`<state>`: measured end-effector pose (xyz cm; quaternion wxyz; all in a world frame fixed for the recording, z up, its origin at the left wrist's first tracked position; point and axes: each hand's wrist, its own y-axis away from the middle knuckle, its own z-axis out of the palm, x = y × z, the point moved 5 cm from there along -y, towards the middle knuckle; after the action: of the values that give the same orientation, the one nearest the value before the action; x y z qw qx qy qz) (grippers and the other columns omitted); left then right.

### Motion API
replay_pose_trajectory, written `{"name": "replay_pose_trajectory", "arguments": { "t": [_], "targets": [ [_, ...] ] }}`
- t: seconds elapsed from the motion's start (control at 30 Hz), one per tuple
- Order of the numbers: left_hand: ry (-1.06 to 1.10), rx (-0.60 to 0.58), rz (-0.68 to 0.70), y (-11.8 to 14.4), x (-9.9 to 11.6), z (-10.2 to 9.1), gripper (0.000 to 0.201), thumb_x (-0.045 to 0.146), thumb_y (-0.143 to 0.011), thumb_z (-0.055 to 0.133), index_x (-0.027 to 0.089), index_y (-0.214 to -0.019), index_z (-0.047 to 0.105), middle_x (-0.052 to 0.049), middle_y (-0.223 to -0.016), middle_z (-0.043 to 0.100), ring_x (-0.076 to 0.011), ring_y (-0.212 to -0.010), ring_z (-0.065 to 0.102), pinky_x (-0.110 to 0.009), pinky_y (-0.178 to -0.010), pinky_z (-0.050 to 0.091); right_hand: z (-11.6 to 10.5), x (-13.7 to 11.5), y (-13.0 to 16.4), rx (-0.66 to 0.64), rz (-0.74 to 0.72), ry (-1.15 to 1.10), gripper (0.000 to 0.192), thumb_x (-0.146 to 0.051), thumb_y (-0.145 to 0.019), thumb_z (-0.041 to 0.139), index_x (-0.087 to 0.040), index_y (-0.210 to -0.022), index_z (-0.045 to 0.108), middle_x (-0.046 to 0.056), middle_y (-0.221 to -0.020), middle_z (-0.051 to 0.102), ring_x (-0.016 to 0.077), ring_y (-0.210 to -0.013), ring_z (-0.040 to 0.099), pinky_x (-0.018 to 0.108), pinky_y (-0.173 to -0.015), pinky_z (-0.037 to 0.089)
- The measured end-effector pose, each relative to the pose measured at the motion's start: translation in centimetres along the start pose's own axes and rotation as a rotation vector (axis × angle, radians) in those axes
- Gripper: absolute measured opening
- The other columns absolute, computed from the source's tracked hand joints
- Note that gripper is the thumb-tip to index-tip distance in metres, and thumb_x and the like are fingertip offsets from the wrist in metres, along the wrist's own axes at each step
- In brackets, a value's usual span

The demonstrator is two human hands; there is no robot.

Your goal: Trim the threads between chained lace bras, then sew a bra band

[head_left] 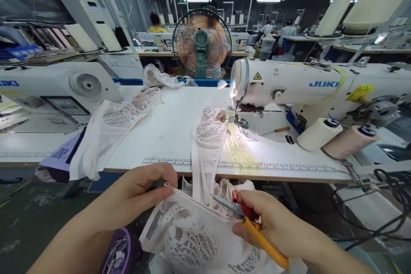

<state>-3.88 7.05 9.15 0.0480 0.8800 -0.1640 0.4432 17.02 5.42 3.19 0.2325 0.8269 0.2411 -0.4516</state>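
Note:
A white lace bra (192, 239) hangs in front of me below the table edge. My left hand (144, 190) is closed, with thumb and forefinger pinching the end of its top edge. In my right hand (263, 218) is a pair of scissors (227, 205) with red and orange handles, the blades pointing left over the bra's edge. Some fingers of that hand are hidden behind the cloth and handles. Another white lace bra piece (210, 135) lies on the table beyond my hands, its straps draping over the front edge.
A sewing machine (289, 83) stands at the right, with thread cones (319, 134) beside it. More lace pieces (118, 122) lie at the left near a second machine (58, 90). A large fan (201, 43) stands behind the table. Low at the left is a purple-rimmed bin (126, 244).

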Motion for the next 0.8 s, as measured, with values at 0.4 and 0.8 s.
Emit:
{"name": "replay_pose_trajectory", "arguments": {
  "t": [0.4, 0.8],
  "targets": [
    [0.094, 0.183, 0.221, -2.6, 2.5, 5.8, 0.032, 0.020, -0.080, 0.046, 0.030, -0.110, 0.042, 0.006, -0.072, 0.054, -0.0094, -0.059, 0.051, -0.016, -0.046, 0.040, -2.5, 1.6, 2.0, 0.191, -0.007, 0.000, 0.015, -0.026, -0.065, 0.061, -0.017, -0.073, 0.051, 0.000, -0.070, 0.047, 0.0106, -0.057, 0.037, 0.023, -0.050, 0.032],
    [0.069, 0.001, 0.250, -4.9, 3.8, 8.7, 0.026, 0.024, -0.081, 0.044, 0.027, -0.107, 0.041, 0.007, -0.064, 0.051, -0.0112, -0.054, 0.050, -0.019, -0.049, 0.039, -5.1, -1.3, -1.0, 0.457, -0.205, -0.352, 0.018, -0.025, -0.068, 0.064, -0.019, -0.075, 0.048, -0.002, -0.068, 0.049, 0.0097, -0.057, 0.042, 0.023, -0.051, 0.036]
  ]
}}
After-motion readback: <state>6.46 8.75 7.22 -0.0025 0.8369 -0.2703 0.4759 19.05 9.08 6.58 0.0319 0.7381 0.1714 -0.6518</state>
